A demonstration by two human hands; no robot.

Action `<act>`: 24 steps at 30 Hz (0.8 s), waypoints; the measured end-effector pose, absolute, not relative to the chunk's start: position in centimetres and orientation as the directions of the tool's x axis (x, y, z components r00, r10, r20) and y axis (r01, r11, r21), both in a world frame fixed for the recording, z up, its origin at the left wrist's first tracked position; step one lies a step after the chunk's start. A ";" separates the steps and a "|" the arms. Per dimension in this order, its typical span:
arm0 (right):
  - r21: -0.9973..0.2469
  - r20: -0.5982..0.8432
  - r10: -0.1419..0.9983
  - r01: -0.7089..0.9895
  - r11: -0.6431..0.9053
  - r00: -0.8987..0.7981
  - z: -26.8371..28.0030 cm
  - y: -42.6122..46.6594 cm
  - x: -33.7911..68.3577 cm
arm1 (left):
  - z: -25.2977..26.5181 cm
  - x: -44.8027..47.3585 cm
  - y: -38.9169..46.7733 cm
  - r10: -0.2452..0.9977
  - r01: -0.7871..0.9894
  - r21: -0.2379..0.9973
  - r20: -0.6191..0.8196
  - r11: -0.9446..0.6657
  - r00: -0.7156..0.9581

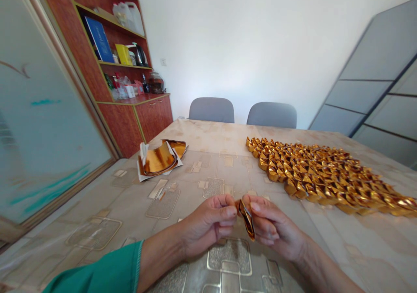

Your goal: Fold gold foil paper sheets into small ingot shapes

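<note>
Between my two hands is a small folded piece of gold foil paper [247, 224], standing on edge above the table. My right hand [276, 225] pinches it from the right between thumb and fingers. From the left, my left hand [208, 221] is closed, its thumb and fingertips at the upper left edge of the piece. A stack of gold foil sheets [158, 159] with white paper around it lies further off at the left. Rows of folded gold foil pieces [309, 171] stand packed together on the right side of the table.
A patterned, clear-covered cloth [192, 197] lies over the table. Two grey chairs [211, 110] stand at its far edge. To the left are a reddish wooden cabinet [154, 119] and a frosted glass panel [48, 110]; a grey panelled unit [368, 76] stands at the right.
</note>
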State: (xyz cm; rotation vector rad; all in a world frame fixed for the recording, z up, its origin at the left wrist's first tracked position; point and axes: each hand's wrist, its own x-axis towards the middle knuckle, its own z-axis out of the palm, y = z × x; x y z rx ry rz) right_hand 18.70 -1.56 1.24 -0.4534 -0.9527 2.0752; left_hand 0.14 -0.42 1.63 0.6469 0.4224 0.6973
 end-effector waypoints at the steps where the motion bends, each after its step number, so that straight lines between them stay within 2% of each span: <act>1: -0.762 -0.005 0.784 -0.505 -0.405 -0.620 1.2 -1.6 18.7 | 1.7 0.2 -0.5 0.702 -0.461 0.664 -0.138 0.589 0.699; 9: -0.776 -0.050 0.793 -0.477 -0.413 -0.607 0.8 -1.5 18.6 | 1.5 0.4 -0.6 0.697 -0.528 0.553 -0.141 0.644 0.703; 16: -0.814 -0.008 0.824 -0.474 -0.334 -0.566 0.5 -1.7 18.3 | 1.1 0.6 -0.6 0.789 -0.617 0.581 -0.071 0.530 0.611; 20: -0.787 -0.010 0.767 -0.468 -0.402 -0.642 1.0 -1.7 18.4 | 1.4 0.3 -0.6 0.721 -0.563 0.562 -0.090 0.607 0.687; 24: -0.763 -0.016 0.793 -0.504 -0.403 -0.610 1.1 -1.7 18.4 | 1.7 0.1 -0.4 0.672 -0.514 0.546 -0.128 0.661 0.729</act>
